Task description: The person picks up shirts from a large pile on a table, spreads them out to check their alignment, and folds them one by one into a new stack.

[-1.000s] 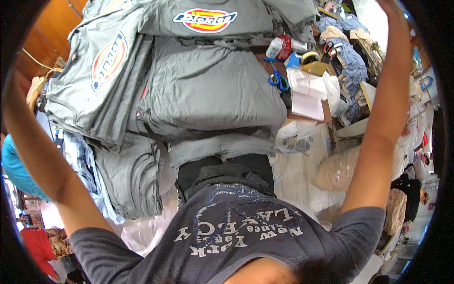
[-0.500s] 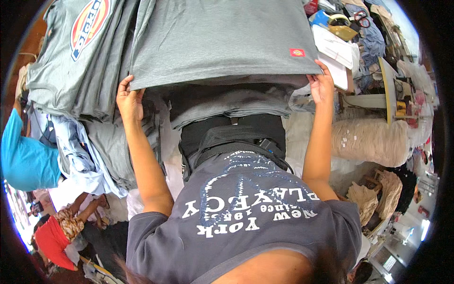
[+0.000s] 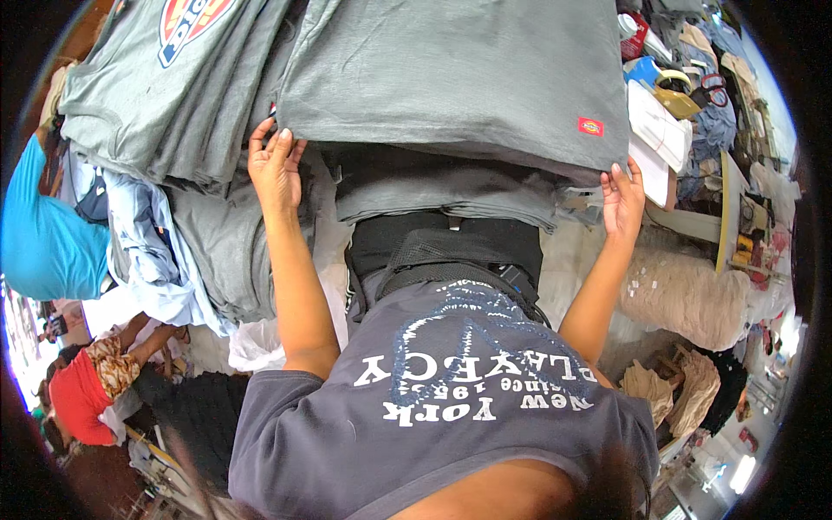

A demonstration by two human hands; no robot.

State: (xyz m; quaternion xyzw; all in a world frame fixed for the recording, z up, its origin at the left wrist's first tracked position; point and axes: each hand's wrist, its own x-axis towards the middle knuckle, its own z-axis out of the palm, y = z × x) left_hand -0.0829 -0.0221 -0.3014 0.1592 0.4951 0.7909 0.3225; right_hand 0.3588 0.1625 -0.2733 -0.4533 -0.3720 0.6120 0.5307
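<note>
A grey T-shirt (image 3: 459, 78) lies spread out in front of me, with a small red label (image 3: 591, 127) near the right end of its hem. My left hand (image 3: 279, 169) pinches the hem's left corner between thumb and fingers. At the opposite corner, my right hand (image 3: 622, 195) is closed on the cloth, its fingertips at the edge. The hem sags slightly between the hands. Below it, over my lap, sits a pile of folded grey cloth (image 3: 442, 192). To the left lies a stack of grey shirts (image 3: 130, 113), the top one with a large printed emblem.
Light blue garments (image 3: 152, 243) hang at the left, near a person in a blue top (image 3: 56, 234). On the right are white sheets (image 3: 656, 130), a tape dispenser (image 3: 680, 100) and a large beige bundle (image 3: 685, 290). Another person in red (image 3: 82, 399) is at lower left.
The view has shifted, so most things appear further right. The shirt's right hem corner and my right hand have come lower, and the hem has gone from taut to sagging.
</note>
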